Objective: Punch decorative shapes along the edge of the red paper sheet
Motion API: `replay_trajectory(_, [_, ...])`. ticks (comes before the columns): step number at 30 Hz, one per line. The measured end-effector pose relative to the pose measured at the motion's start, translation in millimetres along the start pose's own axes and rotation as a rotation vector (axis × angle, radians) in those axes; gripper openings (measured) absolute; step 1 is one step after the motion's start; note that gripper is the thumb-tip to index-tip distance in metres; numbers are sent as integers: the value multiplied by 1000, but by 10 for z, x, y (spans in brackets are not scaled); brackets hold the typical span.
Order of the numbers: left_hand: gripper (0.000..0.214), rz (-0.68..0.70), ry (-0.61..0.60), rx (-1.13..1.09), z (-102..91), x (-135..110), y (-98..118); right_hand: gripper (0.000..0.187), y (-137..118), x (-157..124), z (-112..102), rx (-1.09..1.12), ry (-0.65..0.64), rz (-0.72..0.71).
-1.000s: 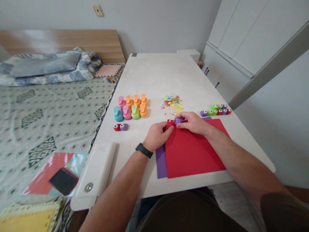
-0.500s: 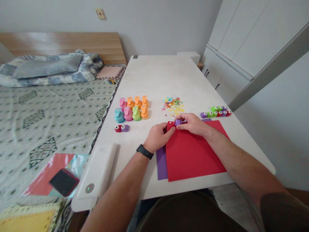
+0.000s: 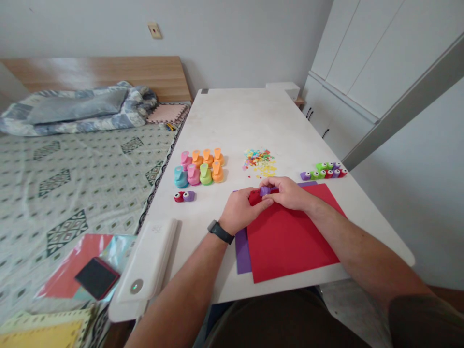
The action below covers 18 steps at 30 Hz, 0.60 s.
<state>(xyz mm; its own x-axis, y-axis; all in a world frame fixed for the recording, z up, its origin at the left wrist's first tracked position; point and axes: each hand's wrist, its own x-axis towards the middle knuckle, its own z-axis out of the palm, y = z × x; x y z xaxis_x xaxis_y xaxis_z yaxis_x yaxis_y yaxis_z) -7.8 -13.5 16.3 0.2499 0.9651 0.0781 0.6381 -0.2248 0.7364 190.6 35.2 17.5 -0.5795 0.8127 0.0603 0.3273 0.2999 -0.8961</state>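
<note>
My right hand [image 3: 287,194] is closed around a small purple craft punch [image 3: 265,191] at the far edge of a red sheet [image 3: 293,237]. My left hand [image 3: 241,210] pinches the sheet's far left corner, its thumb reaching towards the punch. That corner bends up a little and shows small punched marks. Beneath the red sheet lies a purple sheet [image 3: 244,252], visible along the left and far edges. Just beyond my hands is a scatter of tiny coloured paper cut-outs [image 3: 261,159].
Larger lever punches [image 3: 205,174] in several colours stand in two rows at left, with a small red punch [image 3: 179,196] and a purple one [image 3: 189,196] nearer. More small punches [image 3: 322,173] sit at right. A white laminator-like device [image 3: 148,266] lies at the table's left edge.
My left hand has shifted right, its thumb now closer to the punch. The red sheet has slid slightly towards me and its corner now bends up. The camera view has tilted slightly.
</note>
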Motion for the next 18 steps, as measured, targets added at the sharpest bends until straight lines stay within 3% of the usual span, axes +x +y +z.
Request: replay_trajectory(18, [52, -28, 1, -57, -2, 21, -34, 12, 2, -17, 3, 27, 26, -21])
